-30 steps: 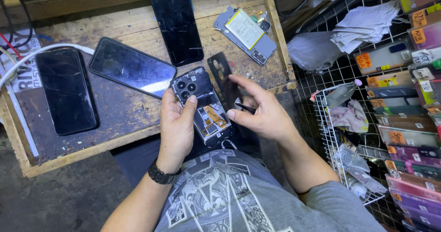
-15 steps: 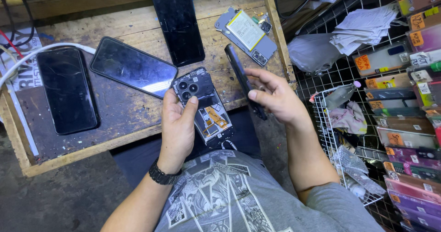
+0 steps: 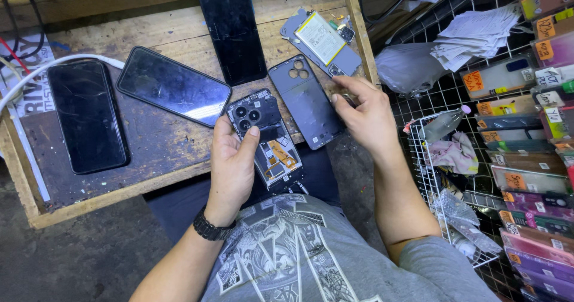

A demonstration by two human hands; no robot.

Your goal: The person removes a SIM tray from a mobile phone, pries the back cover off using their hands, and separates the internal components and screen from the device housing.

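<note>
back cover [image 3: 306, 102] now flat on bench [image 3: 149, 152], 1 o'clock of opened phone [image 3: 266, 138] | right hand [image 3: 368, 108] grip loose, empty beside it | left hand [image 3: 233, 161] grip wrapped on phone, internals exposed

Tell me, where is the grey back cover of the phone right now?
The grey back cover lies on the wooden table, just left of the right hand and right of the opened phone.

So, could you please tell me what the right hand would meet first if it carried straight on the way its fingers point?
Probably the opened phone body with the pale battery, just beyond the right hand; the fingertips point up-left towards it, though depth is unclear.
</note>
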